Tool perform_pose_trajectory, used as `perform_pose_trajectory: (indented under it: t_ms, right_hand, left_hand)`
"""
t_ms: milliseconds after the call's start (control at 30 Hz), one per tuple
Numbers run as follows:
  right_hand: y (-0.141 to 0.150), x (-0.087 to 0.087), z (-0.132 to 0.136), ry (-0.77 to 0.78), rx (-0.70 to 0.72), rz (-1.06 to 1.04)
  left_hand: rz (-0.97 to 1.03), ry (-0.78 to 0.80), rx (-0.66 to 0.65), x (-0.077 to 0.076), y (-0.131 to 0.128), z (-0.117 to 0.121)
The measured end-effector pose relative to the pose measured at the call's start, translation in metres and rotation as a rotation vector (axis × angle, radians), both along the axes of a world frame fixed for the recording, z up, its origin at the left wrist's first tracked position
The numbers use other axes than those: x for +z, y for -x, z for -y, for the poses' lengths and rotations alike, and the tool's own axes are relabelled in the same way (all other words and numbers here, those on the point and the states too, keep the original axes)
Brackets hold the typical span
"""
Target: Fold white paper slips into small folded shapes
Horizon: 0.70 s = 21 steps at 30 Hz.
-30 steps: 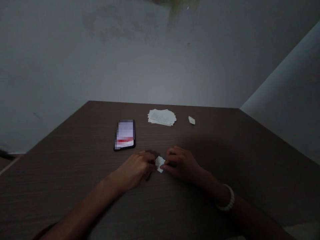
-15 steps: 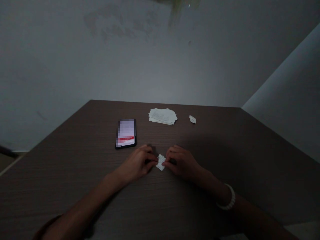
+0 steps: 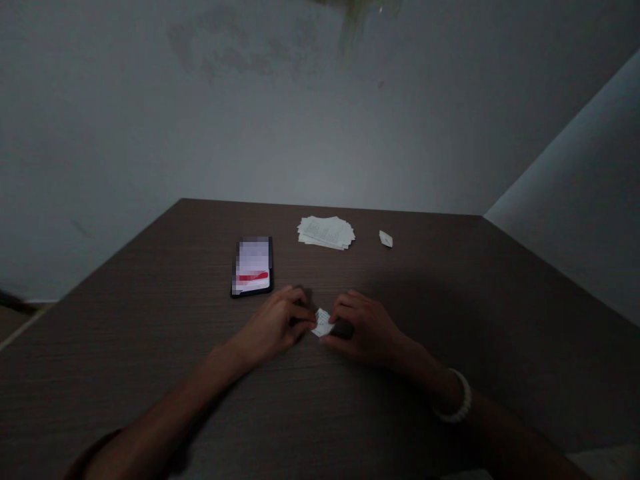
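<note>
A small piece of folded printed paper (image 3: 323, 323) lies between my hands on the table. My left hand (image 3: 283, 321) pinches its left edge between thumb and fingertips. At the right side, my right hand (image 3: 367, 327) has curled fingers on the paper's edge, and its thumb touches the lower edge, a little apart from the forefinger. A bracelet of pale beads (image 3: 460, 397) circles my right wrist. Fingertips cover parts of the paper, so its exact folds are hard to make out.
On the dark wooden table (image 3: 150, 300), a phone (image 3: 253, 263) with a lit, blurred screen lies left of my hands. A fanned stack of printed paper slips (image 3: 326, 233) is at the back, with a small folded paper (image 3: 385, 239) to its right. Behind stands a grey wall (image 3: 300, 133).
My right thumb has slid down and left to the paper's lower edge, parting from the forefinger. The paper looks shorter and more folded at its lower side. My left hand is almost still.
</note>
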State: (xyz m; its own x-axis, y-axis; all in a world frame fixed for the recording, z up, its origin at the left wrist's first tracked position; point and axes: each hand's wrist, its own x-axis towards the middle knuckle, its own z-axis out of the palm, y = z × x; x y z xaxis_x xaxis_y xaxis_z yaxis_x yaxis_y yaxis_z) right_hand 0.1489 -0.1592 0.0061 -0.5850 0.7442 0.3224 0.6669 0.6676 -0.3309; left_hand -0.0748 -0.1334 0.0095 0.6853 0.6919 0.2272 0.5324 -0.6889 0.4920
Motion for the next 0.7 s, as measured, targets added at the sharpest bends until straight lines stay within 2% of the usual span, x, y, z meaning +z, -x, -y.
perform_pose_trajectory:
  t_ms: [400,567,700]
  right_hand:
    - [0.002,0.003,0.002,-0.056,0.030,0.078]
    - [0.003,0.001,0.000,-0.097,0.038,0.135]
    - [0.002,-0.003,-0.002,-0.060,0.038,0.102]
  left_hand:
    - [-0.011,0.059,-0.053,0.015,0.003,0.002]
    - [0.002,0.038,-0.049,0.015,0.002,0.004]
    - [0.021,0.030,-0.033,0.013,0.000,0.003]
